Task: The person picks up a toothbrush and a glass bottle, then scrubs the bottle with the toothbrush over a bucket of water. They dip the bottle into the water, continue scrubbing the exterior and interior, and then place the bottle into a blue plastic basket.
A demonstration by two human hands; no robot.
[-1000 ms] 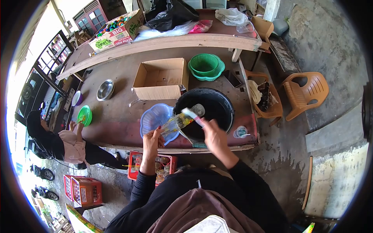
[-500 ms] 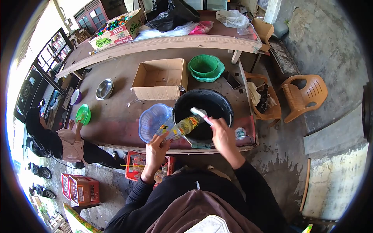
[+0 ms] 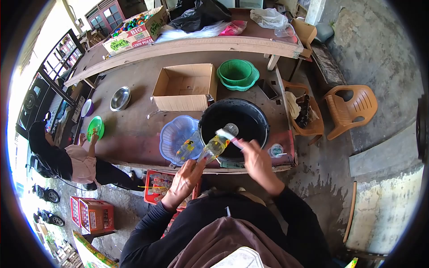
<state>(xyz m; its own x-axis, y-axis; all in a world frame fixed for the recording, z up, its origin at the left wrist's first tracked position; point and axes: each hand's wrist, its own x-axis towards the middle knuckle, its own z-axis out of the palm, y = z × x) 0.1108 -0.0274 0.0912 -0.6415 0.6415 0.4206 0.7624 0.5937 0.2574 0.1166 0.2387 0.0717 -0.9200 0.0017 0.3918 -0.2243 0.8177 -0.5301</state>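
My left hand point(image 3: 182, 182) is closed round the neck of a clear glass bottle point(image 3: 216, 146) with a yellow label, its base tilted up over the black bucket point(image 3: 264, 119). In my right hand point(image 3: 258, 165) is a white-headed brush point(image 3: 226, 135) with a pale pink handle, partly blurred; its head lies against or just over the bottle near the base. Dark water appears to fill the bucket. Left of it, a second labelled bottle point(image 3: 187, 148) lies in a scalloped blue plastic basin point(image 3: 166, 134).
A cardboard box point(image 3: 178, 104) and green basins point(image 3: 237, 85) stand behind the bucket. To its right sits a plastic cup point(image 3: 276, 150). Below the table edge is a red crate point(image 3: 152, 181) of bottles. At left, another person point(image 3: 80, 163) reaches to a green bowl point(image 3: 99, 123).
The bottle has turned more upright, its base rising over the bucket's middle. My left hand has shifted slightly right and down. The brush has moved slightly left and down along the bottle.
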